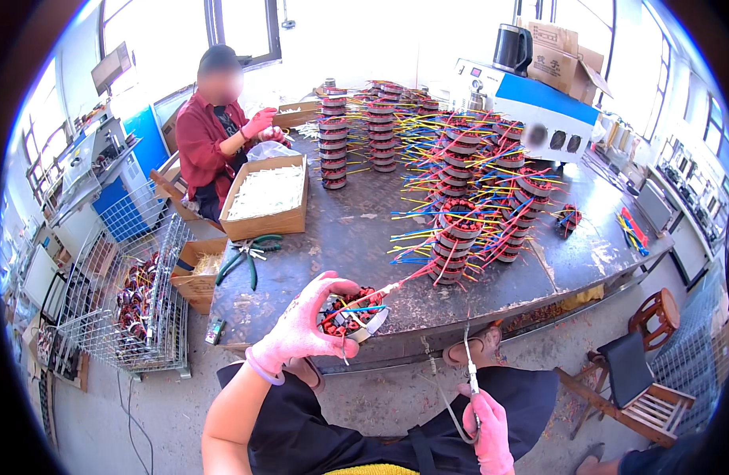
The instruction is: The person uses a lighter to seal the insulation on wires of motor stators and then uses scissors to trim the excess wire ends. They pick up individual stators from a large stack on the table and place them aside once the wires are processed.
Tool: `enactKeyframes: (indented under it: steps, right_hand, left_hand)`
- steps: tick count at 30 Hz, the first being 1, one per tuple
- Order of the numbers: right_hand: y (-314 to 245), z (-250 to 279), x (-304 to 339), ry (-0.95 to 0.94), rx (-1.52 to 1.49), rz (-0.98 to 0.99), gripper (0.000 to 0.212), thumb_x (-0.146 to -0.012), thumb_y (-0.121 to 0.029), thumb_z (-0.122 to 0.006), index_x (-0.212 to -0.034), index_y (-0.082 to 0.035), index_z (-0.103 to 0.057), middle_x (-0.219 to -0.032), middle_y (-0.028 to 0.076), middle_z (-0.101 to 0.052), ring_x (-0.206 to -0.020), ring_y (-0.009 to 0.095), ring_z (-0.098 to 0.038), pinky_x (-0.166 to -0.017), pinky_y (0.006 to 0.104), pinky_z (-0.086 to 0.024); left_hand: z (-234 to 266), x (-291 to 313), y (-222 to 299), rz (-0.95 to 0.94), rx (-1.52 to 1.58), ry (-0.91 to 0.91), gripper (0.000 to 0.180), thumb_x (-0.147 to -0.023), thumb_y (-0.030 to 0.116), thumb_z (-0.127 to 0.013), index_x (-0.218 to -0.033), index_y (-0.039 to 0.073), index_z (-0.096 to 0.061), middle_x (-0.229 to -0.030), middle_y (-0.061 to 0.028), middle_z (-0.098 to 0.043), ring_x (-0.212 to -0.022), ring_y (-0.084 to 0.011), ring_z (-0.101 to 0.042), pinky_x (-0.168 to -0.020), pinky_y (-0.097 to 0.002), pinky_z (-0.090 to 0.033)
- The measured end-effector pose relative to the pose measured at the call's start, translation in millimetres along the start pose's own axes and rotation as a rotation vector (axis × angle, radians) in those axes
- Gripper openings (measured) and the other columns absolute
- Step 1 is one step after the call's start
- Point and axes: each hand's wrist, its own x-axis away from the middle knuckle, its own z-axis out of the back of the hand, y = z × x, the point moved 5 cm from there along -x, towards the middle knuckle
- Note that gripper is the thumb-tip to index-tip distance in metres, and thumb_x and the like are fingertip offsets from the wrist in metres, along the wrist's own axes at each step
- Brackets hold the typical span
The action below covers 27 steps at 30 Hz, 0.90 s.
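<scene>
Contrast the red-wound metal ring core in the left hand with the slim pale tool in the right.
The red-wound ring core is chunky and round; the slim pale tool is long and narrow. The core shows red, blue and yellow; the tool, whitish and grey. Pink gloves hold both.

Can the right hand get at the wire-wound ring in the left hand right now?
Likely yes: the wire-wound ring juts from the left hand, and only a thin cord shows between. But the right hand holds a slim tool, so grasping looks limited.
</scene>
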Motion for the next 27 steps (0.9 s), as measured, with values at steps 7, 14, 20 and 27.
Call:
enactKeyframes:
  steps: [7,14,20,27]
  right_hand:
    - [0,5,2,0.002,-0.044,0.018,0.043,-0.1,-0.027,-0.049,-0.121,0.009,-0.058,-0.056,-0.004,-0.046,-0.044,0.004,-0.034,-0.042,0.0204,-0.023]
    - [5,9,0,0.005,-0.064,0.01,0.042,-0.1,-0.027,-0.049,-0.122,0.008,-0.057,-0.056,-0.003,-0.045,-0.044,0.004,-0.034,-0.042,0.0202,-0.023]
    - [3,13,-1,0.012,-0.027,0.026,0.042,-0.1,-0.027,-0.048,-0.121,0.008,-0.058,-0.055,-0.003,-0.045,-0.044,0.004,-0.034,-0.042,0.0207,-0.023]
    - [8,19,-6,-0.015,-0.047,0.028,0.044,-0.101,-0.031,-0.049,-0.125,0.006,-0.057,-0.056,-0.003,-0.046,-0.045,0.005,-0.037,-0.043,0.0205,-0.026]
  left_hand:
    - [0,4,20,-0.035,0.081,-0.006,0.103,-0.051,0.065,-0.087,-0.125,0.0,-0.055,-0.123,-0.009,-0.059,-0.132,-0.0262,-0.043,-0.118,-0.0457,-0.017]
    - [-5,3,27,-0.11,0.118,-0.012,0.099,-0.053,0.061,-0.087,-0.124,-0.001,-0.055,-0.118,-0.0108,-0.06,-0.117,-0.0239,-0.055,-0.112,-0.0414,-0.027]
    - [-10,0,36,-0.155,0.145,-0.054,0.095,-0.057,0.058,-0.087,-0.123,-0.001,-0.056,-0.118,-0.0111,-0.058,-0.115,-0.0244,-0.055,-0.106,-0.0377,-0.036]
    - [-26,-1,44,-0.005,0.452,-0.079,0.099,-0.059,0.061,-0.085,-0.126,-0.004,-0.053,-0.122,-0.0112,-0.056,-0.117,-0.0218,-0.053,-0.104,-0.0361,-0.038]
